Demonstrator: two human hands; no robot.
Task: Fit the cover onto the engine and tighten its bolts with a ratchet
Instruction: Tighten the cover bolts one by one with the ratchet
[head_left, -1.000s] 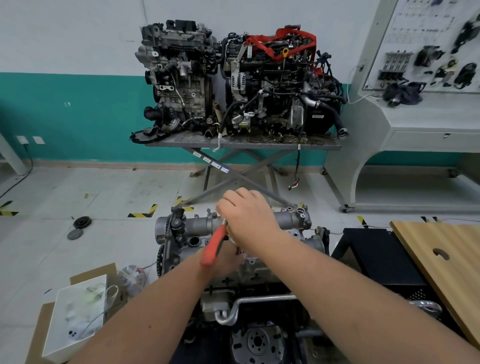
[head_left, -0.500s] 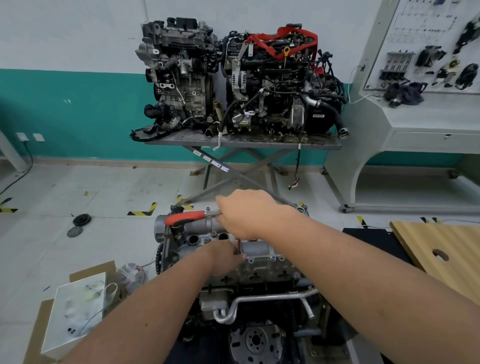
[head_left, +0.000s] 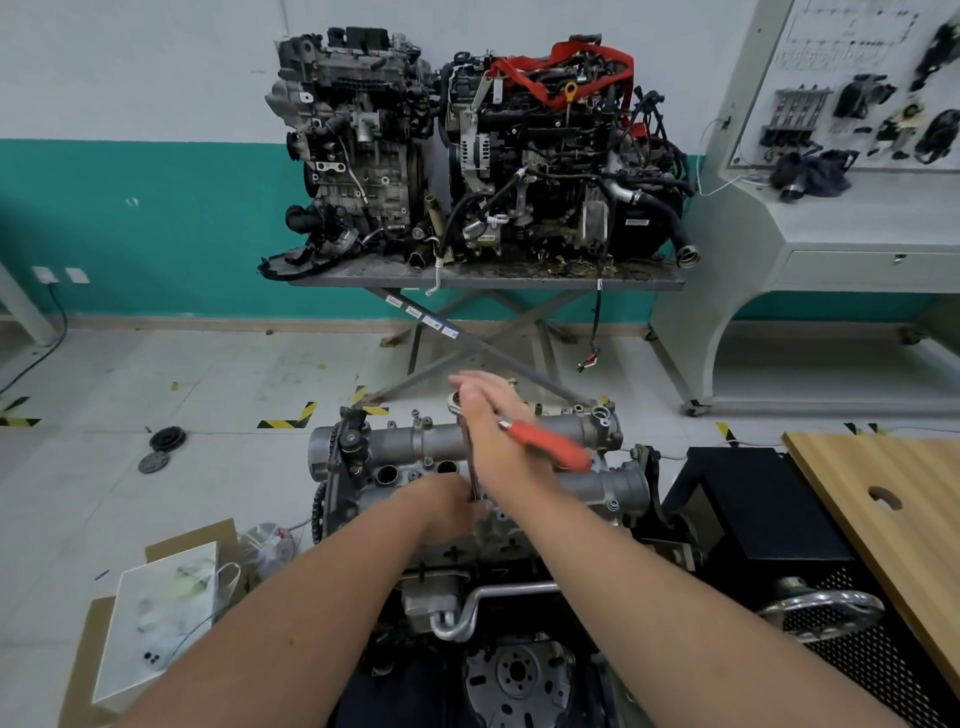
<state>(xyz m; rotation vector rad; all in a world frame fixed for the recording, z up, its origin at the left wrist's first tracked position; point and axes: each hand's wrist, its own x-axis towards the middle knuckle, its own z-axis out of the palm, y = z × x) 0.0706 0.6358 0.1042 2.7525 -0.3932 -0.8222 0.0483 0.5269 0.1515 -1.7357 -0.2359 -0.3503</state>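
While the silver cover (head_left: 519, 452) sits on top of the engine (head_left: 483, 525) low in the middle of the view, a ratchet (head_left: 540, 441) with a red handle lies across it, its handle pointing to the right and its round head (head_left: 457, 402) at the far edge of the cover. From the head a thin extension bar (head_left: 474, 467) runs down toward the cover's near side. The right hand (head_left: 493, 421) lies over the ratchet with fingers nearly straight and together, pressing on the head and shank; its forearm comes in from the lower right. The left hand (head_left: 447, 506) is at the foot of the bar, on the near edge of the cover; whether its fingers curl round the bar cannot be told, as they are hidden. Its forearm reaches in from the lower left. On the floor to the left an open cardboard box (head_left: 156, 618) holds a white sheet and small parts in clear bags. Just right of the engine stands a black mesh crate (head_left: 769, 519), with a wooden board (head_left: 893, 514) beyond it. Further back, two more engines (head_left: 467, 150) stand on a grey desk (head_left: 488, 278) against the wall.
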